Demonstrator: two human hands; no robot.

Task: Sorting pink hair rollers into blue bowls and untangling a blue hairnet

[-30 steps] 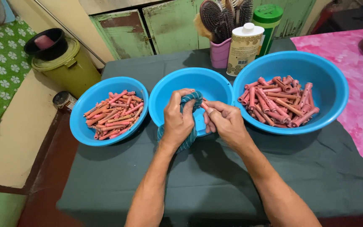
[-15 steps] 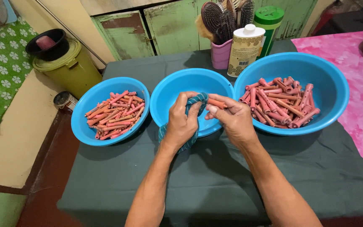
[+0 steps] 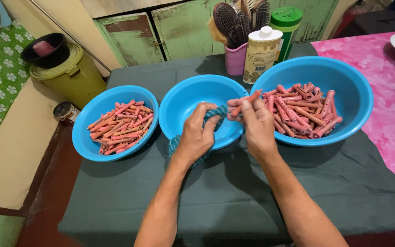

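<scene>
Over the middle bowl, the left hand grips a striped teal cloth. The right hand pinches a pink curler just beside the cloth, above the bowl's right rim.

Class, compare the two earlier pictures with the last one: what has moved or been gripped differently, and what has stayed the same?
The right hand has drawn the pink curler rod up and to the right, out of the teal cloth; its tip now shows free near the right bowl. The left hand keeps gripping the cloth over the middle bowl. The left bowl, both rod piles and the brush cup are unchanged.
</scene>
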